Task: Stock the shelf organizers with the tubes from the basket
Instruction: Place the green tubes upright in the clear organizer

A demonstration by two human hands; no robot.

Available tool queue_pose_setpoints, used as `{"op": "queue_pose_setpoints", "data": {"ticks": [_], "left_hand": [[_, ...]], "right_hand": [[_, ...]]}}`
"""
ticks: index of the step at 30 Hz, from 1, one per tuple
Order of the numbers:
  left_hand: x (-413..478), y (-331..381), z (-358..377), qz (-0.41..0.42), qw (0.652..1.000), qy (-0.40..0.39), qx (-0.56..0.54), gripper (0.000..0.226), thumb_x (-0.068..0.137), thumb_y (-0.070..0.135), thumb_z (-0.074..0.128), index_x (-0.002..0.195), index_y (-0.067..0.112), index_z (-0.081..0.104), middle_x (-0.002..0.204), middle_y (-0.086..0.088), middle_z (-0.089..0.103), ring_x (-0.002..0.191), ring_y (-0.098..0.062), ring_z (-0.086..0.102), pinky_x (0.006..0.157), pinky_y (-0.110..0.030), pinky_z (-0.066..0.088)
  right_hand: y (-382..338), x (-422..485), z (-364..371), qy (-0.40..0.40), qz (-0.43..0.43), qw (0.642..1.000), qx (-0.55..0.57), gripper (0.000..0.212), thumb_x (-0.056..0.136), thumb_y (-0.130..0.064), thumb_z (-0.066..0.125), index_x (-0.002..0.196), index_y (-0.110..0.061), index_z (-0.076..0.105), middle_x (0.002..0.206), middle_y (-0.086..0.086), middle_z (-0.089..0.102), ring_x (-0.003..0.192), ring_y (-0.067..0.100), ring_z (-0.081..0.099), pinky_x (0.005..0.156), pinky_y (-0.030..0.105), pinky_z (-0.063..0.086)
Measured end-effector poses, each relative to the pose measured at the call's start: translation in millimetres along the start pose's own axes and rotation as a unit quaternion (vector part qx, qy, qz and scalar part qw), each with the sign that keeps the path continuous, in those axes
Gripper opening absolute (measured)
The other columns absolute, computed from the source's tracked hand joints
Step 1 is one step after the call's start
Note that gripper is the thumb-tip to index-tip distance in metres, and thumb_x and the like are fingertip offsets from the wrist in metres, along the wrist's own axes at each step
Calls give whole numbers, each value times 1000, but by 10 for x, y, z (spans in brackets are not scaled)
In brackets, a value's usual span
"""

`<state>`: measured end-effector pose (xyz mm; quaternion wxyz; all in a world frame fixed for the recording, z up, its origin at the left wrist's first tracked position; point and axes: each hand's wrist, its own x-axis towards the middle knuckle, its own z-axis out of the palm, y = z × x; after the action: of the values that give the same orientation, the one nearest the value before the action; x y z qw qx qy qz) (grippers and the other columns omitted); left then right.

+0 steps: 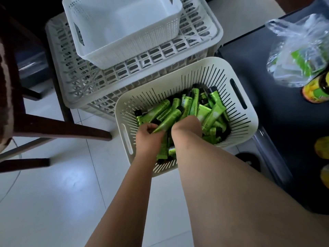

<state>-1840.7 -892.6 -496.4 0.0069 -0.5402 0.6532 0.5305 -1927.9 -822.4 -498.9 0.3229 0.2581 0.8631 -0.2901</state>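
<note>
A cream slotted basket (236, 122) stands on the white floor, heaped with several green tubes (210, 111) that have black caps. Both my hands reach down into it. My left hand (148, 138) grips a green tube near the basket's left side. My right hand (187, 129) is plunged into the pile; its fingers are buried among the tubes, so its grip is hidden. Behind the basket, a smaller white perforated organizer bin (122, 49) sits empty on top of a large white lattice crate (99, 86).
A dark wooden chair (53, 127) stands at the left. At the right is a dark table (277, 97) holding a clear plastic bag (300, 50) and a yellow-labelled bottle (316, 90). White tiled floor lies in front of the basket.
</note>
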Motion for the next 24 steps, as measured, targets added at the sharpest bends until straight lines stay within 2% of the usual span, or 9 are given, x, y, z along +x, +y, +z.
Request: {"op": "queue_pose_setpoints", "data": {"ticks": [5, 7, 9, 11, 16, 18, 20, 22, 24], "left_hand": [[29, 153, -188, -14, 986, 52, -156, 19, 81, 11, 83, 96, 13, 72, 65, 2, 67, 55, -10, 60, 53, -24, 53], [31, 217, -214, -4, 974, 54, -219, 13, 83, 9, 81, 92, 15, 74, 70, 4, 71, 63, -9, 64, 60, -24, 55], [40, 271, -234, 0, 962, 52, -267, 13, 83, 9, 81, 92, 16, 75, 79, 2, 73, 74, -10, 66, 74, -27, 57], [50, 308, -243, 15, 955, 41, -294, 14, 85, 9, 80, 97, 14, 75, 87, 0, 73, 81, -11, 68, 82, -27, 57], [24, 292, -260, 46, 955, 23, -291, 11, 89, 9, 77, 97, 15, 74, 96, -6, 74, 92, -16, 71, 89, -30, 57], [-15, 282, -289, 58, 956, 13, -287, 10, 89, 10, 77, 97, 15, 73, 97, -8, 74, 92, -18, 71, 92, -33, 58], [-60, 283, -333, 70, 956, 9, -283, 11, 89, 11, 77, 100, 13, 73, 96, -10, 74, 91, -20, 71, 92, -36, 57], [-100, 281, -399, 87, 959, 14, -269, 13, 87, 14, 79, 100, 15, 75, 97, -16, 75, 90, -23, 69, 90, -38, 57], [-158, 296, -484, 111, 960, 14, -256, 9, 87, 15, 79, 91, 22, 77, 99, -19, 76, 91, -26, 70, 91, -39, 57]], "right_hand": [[67, 10, 10, 4, 41, 998, 52, 22, 97, 4, 52, 115, 3, 65, 110, 17, 68, 104, 34, 66, 73, 33, 43], [74, 28, 5, 4, 43, 992, 116, 18, 99, -1, 51, 111, -3, 65, 102, 14, 64, 96, 34, 63, 75, 32, 41], [96, 32, 50, 8, 4, 986, 168, 3, 97, -12, 58, 96, -14, 60, 88, 2, 60, 83, 28, 61, 69, 32, 43], [139, -11, 98, 43, -44, 976, 207, 9, 93, -20, 63, 92, -17, 55, 81, 0, 61, 77, 28, 65, 61, 30, 46], [215, -113, -72, 124, -128, 965, 191, 25, 96, -16, 62, 119, -22, 54, 74, -8, 56, 73, 24, 66, 63, 39, 61], [146, -47, -239, 86, -168, 966, 175, 25, 97, -14, 58, 115, -30, 63, 81, -9, 62, 73, 19, 67, 60, 34, 61], [34, 31, -425, -16, -193, 963, 189, 28, 95, -15, 53, 102, -35, 72, 93, -8, 72, 74, 14, 70, 65, 29, 62], [-48, 96, -565, -97, -195, 952, 216, 33, 91, -11, 55, 107, -33, 74, 97, -7, 74, 82, 19, 75, 78, 41, 64], [-89, 109, -694, -111, -237, 947, 187, 35, 88, -8, 65, 116, -27, 73, 95, -4, 76, 82, 21, 77, 77, 47, 64]]}}
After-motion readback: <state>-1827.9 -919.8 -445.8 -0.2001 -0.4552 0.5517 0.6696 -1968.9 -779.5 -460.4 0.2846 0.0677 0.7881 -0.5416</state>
